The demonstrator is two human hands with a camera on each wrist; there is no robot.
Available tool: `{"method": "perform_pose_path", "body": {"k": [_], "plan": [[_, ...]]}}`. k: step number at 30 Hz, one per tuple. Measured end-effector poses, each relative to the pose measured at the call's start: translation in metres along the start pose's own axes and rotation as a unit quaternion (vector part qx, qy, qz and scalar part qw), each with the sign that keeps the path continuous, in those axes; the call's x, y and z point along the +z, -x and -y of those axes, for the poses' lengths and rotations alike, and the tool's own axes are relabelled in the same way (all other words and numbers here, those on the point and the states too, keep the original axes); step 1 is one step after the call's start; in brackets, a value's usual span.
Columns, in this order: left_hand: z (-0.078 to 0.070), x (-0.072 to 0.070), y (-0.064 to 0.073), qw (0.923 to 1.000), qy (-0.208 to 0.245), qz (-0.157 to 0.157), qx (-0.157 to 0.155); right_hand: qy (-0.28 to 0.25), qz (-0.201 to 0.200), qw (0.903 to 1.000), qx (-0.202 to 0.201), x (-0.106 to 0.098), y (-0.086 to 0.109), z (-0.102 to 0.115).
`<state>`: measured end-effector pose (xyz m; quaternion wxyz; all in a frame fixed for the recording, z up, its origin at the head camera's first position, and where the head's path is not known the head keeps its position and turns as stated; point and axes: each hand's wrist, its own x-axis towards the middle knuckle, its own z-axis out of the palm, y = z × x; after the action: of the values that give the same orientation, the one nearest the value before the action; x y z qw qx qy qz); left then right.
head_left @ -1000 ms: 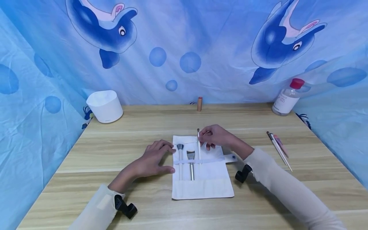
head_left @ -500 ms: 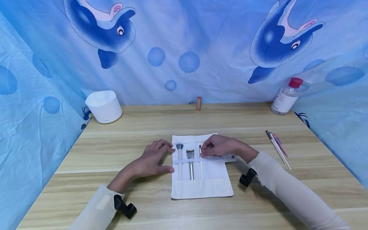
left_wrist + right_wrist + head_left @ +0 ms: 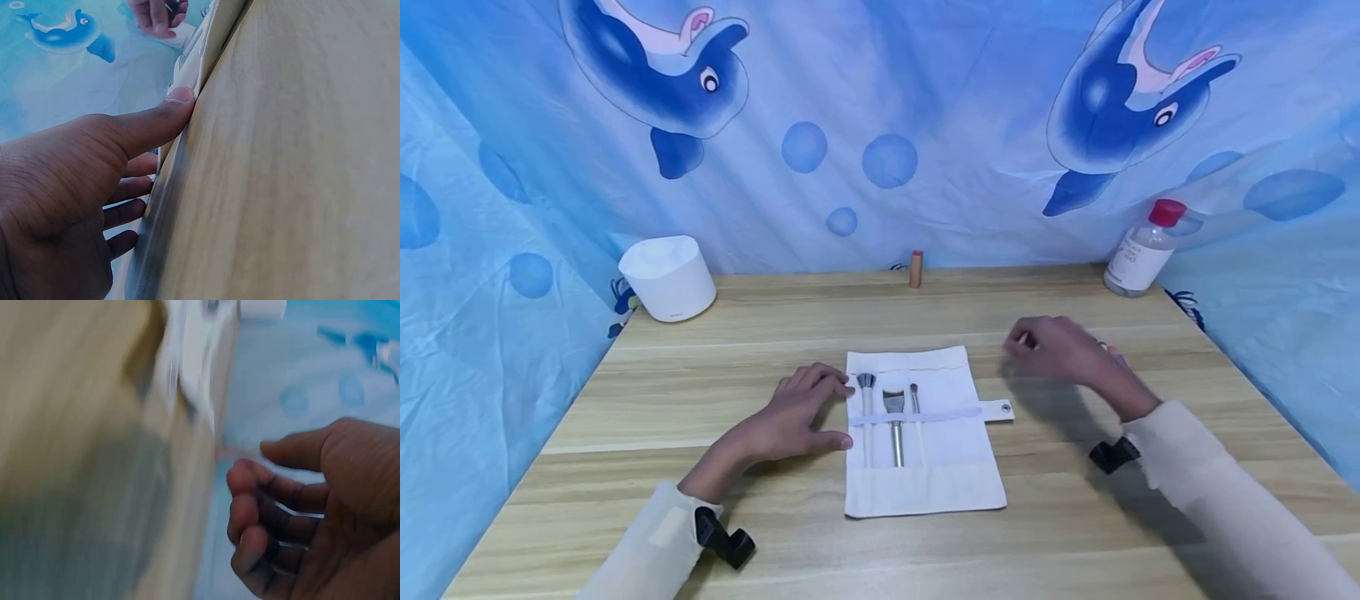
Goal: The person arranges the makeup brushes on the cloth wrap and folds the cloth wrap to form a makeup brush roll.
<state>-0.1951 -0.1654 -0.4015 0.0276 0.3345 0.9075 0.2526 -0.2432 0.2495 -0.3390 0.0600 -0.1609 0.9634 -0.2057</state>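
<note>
A white cloth brush roll (image 3: 958, 479) lies unfolded on the table, its snap strap (image 3: 997, 410) stretched out to the right. Under its elastic band sit a round-headed makeup brush (image 3: 867, 383), a wide flat brush (image 3: 893, 403) and a slim eyeshadow brush (image 3: 914, 395). My left hand (image 3: 793, 417) rests at the roll's left edge, thumb and fingertips touching it; the left wrist view shows the thumb (image 3: 159, 122) along the cloth edge. Off the roll, my right hand (image 3: 1056, 350) is in the air, fingers loosely curled with nothing between them, blurred in the right wrist view.
Loose brushes (image 3: 1116, 357) at the right are mostly hidden behind my right hand and forearm. Along the back of the wooden table (image 3: 775, 550) stand a white container (image 3: 670, 283), a copper-coloured tube (image 3: 916, 270) and a red-capped clear bottle (image 3: 1141, 254).
My right hand slid the eyeshadow brush down under the band, let go of it and moved right towards the loose brushes. The left hand has stayed at the roll's edge.
</note>
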Motion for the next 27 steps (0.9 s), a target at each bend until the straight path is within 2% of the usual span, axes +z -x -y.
{"method": "perform_pose_path", "body": {"k": [2,5,8,11,16,22,27], "plan": [[0.002,0.0,0.001,1.0,-0.002,0.001,-0.003,0.047,-0.02,0.9978,0.042,-0.014,0.004,-0.019],[0.003,-0.001,0.001,1.0,-0.002,0.003,-0.006,0.086,-0.016,0.9909,0.102,-0.031,0.011,-0.048],[0.004,0.0,0.002,1.0,-0.001,0.002,-0.002,0.095,0.011,0.985,0.144,-0.039,0.019,-0.072],[0.003,-0.001,0.002,1.0,0.004,0.003,0.0,0.094,0.039,0.9805,0.168,-0.039,0.023,-0.086],[0.001,0.0,0.001,0.9999,0.005,0.009,-0.006,0.088,0.056,0.9757,0.192,-0.032,0.026,-0.094],[0.003,-0.001,-0.001,0.9999,0.002,0.012,-0.009,0.084,0.06,0.9775,0.184,-0.029,0.024,-0.092],[0.004,-0.001,-0.001,0.9999,0.002,0.011,-0.007,0.059,0.079,0.9762,0.193,-0.028,0.02,-0.086]]}}
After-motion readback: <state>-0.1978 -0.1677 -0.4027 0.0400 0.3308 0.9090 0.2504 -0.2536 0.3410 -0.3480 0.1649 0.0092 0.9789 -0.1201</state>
